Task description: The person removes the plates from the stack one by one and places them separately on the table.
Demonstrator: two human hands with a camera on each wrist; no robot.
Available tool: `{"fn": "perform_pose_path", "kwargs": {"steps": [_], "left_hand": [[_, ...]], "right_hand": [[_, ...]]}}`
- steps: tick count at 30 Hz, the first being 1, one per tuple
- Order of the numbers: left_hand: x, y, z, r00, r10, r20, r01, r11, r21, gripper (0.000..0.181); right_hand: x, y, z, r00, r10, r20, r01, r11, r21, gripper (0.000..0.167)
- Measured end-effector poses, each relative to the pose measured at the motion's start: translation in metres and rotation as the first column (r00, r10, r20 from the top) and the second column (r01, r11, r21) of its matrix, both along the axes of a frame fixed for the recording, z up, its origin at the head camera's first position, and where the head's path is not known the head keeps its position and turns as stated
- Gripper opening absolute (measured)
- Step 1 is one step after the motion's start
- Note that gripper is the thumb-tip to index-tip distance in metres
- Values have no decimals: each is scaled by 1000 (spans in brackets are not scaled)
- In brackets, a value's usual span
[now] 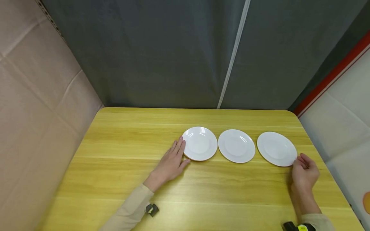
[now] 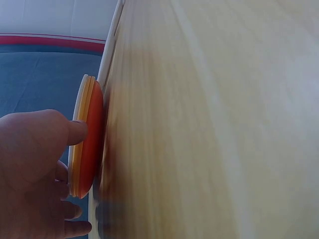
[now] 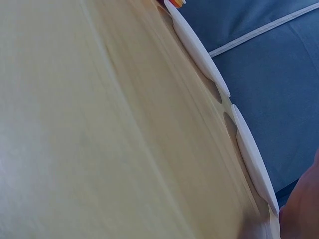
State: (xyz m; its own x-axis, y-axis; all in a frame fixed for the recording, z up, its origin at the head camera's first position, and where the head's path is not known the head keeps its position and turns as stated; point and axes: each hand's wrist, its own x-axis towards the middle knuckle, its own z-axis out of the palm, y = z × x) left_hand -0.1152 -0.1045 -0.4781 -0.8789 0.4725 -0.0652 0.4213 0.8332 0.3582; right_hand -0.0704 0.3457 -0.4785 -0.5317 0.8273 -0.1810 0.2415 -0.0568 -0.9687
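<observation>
Three white round plates lie in a row in the head view: a left plate (image 1: 200,143), a middle plate (image 1: 236,146) and a right plate (image 1: 276,149). My left hand (image 1: 170,162) rests along the left rim of the left one with straight fingers, thumb near its front edge. In the left wrist view, orange-yellow and red plates (image 2: 92,142) show stacked under the white one, and my thumb (image 2: 76,132) touches the stack's side. At the near right rim of the right plate, my right hand (image 1: 305,173) has curled fingers and seems to pinch the edge; the fingertips are partly hidden.
The plates are on a yellow wood-grain table (image 1: 121,141) with rounded far corners. Behind it hangs a dark grey curtain (image 1: 150,57) with a pale strip (image 1: 235,48). Light cloth walls stand at both sides, the right one edged in red.
</observation>
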Motion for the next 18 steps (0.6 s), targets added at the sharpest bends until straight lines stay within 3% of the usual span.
{"fn": "perform_pose_path", "kwargs": {"steps": [18], "left_hand": [[-1,0,-1,1000,2,15,-1,1000,-6,80]], "right_hand": [[-3,-2,2,998,20,-60,-24,997,-66,22]]}}
